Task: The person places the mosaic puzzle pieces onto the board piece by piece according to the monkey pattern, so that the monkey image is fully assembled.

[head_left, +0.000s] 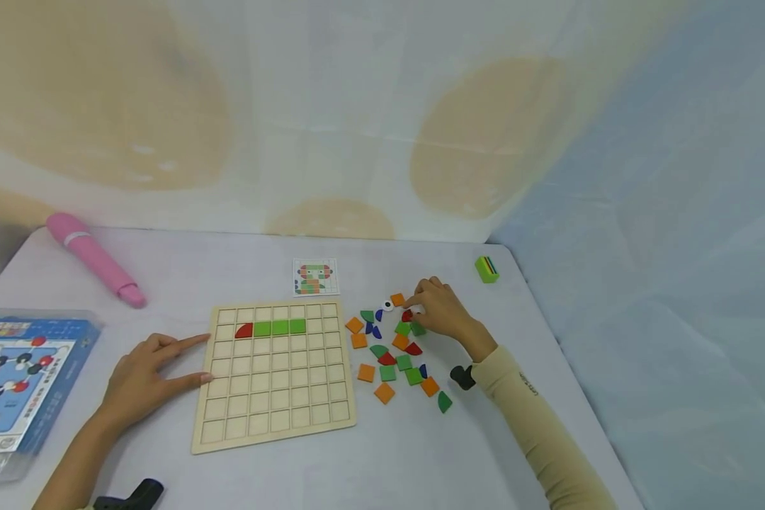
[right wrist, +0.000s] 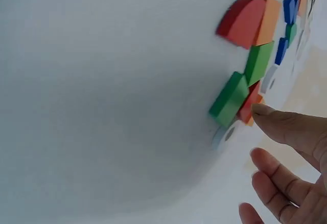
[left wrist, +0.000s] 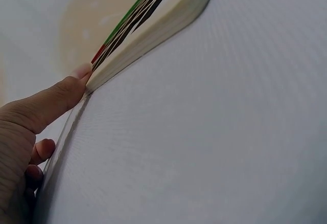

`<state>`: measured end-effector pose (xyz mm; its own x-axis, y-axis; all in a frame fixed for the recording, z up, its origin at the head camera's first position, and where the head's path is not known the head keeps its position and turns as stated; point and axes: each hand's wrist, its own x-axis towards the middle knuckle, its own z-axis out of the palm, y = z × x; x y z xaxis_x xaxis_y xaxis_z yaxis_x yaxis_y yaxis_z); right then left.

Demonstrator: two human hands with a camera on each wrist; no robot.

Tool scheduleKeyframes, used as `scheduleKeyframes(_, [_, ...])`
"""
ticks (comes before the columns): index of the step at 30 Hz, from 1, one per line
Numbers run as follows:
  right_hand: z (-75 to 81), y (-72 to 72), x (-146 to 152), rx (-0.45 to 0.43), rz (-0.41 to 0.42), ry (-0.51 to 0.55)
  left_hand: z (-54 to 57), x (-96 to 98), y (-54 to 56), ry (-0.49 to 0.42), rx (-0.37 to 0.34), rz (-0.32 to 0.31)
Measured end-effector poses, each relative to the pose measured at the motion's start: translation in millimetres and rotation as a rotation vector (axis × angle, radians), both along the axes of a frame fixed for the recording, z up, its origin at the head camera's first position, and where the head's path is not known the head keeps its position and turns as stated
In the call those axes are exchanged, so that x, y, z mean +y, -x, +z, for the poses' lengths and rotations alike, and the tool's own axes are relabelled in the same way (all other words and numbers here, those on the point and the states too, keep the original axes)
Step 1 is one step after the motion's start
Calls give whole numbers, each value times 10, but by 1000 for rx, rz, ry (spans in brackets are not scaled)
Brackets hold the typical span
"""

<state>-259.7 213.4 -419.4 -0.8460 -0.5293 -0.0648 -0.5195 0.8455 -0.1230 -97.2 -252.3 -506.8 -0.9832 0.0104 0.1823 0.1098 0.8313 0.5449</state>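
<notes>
White and plain, the bench (head_left: 421, 460) bears a board (head_left: 259, 383) with four tiles (head_left: 280, 327) in a row, a card (head_left: 316, 277) behind it and loose tiles (head_left: 404, 363) to its right. The left hand (head_left: 143, 379) lies open, index finger and thumb at the board's edge. The right hand (head_left: 442, 309) is at a red tile (right wrist: 248, 103); whether it grips, I cannot tell. Picking out a tile seems the step in hand; the next move probably calls for a pinch clear of its neighbours.
</notes>
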Motion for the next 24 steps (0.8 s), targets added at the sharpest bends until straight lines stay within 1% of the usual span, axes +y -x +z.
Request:
scheduleKeyframes(5, [-33, -6, 48, 4, 9, -38, -1, -12, -1, -4, 8, -2])
scheduleKeyframes(9, [-48, 4, 44, 10, 15, -15, -4, -14, 1, -5, 1, -2])
scheduleKeyframes(12, [-61, 9, 40, 28, 0, -9, -12, -6, 13, -7, -2, -4])
scheduleKeyframes(15, [-72, 11, 27, 43, -37, -18, -9, 1, 18, -6, -1, -4])
scheduleKeyframes(18, [-76, 12, -9, 36, -72, -25, -5, 2, 18, -6, -3, -3])
scheduleKeyframes(24, [-76, 5, -98, 28, -83, -32, -3, -7, 6, -11, -5, -1])
